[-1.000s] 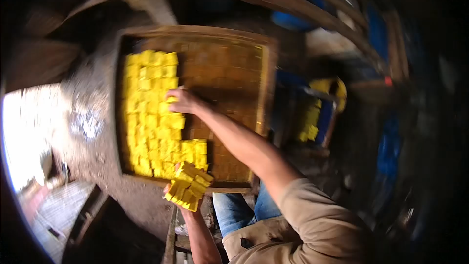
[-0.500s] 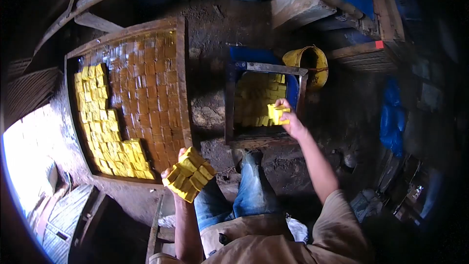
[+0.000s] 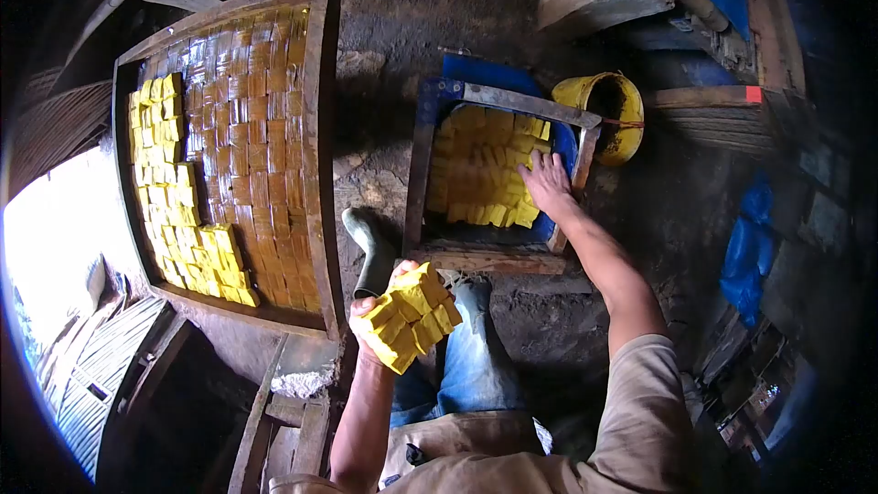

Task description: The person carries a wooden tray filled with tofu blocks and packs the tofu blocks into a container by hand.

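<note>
Several yellow blocks fill the left hand, while the right hand reaches into the blue tub, its hold unclear. The step looks like gathering loose blocks there; the next move calls for a snug fingertip pinch. Others line one side of the woven tray, beyond the knees.

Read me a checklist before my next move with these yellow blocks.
1. Left hand supporting its block stack: ok.
2. Right hand at the yellow pieces in the blue container: ok.
3. Right grip secure on a piece: cannot tell, fingertips unclear.
4. Bare space on the woven tray: ok.
5. Floor between tray and container unobstructed: not ok, a boot is there.
</note>
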The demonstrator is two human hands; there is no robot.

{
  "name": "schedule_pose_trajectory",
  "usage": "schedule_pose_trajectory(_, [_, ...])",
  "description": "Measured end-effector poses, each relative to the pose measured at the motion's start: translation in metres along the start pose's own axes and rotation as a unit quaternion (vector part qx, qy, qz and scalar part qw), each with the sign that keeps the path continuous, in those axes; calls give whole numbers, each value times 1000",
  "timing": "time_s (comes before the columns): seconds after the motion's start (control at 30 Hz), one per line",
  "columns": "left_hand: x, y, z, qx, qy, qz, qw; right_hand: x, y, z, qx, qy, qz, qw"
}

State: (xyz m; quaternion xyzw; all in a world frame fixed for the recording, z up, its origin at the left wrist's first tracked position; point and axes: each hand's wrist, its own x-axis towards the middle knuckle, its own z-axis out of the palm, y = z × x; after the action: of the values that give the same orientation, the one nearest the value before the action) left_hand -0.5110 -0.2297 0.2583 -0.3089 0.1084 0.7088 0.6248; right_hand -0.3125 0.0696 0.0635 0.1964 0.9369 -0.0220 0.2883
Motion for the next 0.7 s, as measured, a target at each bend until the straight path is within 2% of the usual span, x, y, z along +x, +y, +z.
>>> schedule_pose_trajectory(0.1, [10,-6,-16,-23,-9,18,1000,4,-6,-7,7,-22,4,1000])
schedule_pose_trajectory(0.23, [25,-14,-21,31,-4,5,1000,10,-3,13,47,-19,26,998])
schedule_pose_trajectory(0.33, [39,-18,-22,28,-14,-18,999,-2,-16,10,-14,179,53,982])
schedule_pose_trajectory(0.43, [56,-21,-30,3,-35,-47,998,-55,-36,-64,267,238,76,931])
schedule_pose_trajectory(0.5, [71,-23,-33,-25,4,-63,998,-81,-45,-84,521,265,56,809])
schedule_pose_trajectory(0.57, [85,-29,-38,-18,-28,-88,996,-111,-60,-120,643,220,90,728])
schedule_pose_trajectory(0.67, [102,-42,-38,-23,-60,-110,992,-127,-69,-178,568,273,-52,775])
schedule_pose_trajectory(0.7, [106,-45,-36,-37,-56,-120,991,-128,-70,-187,548,255,-82,792])
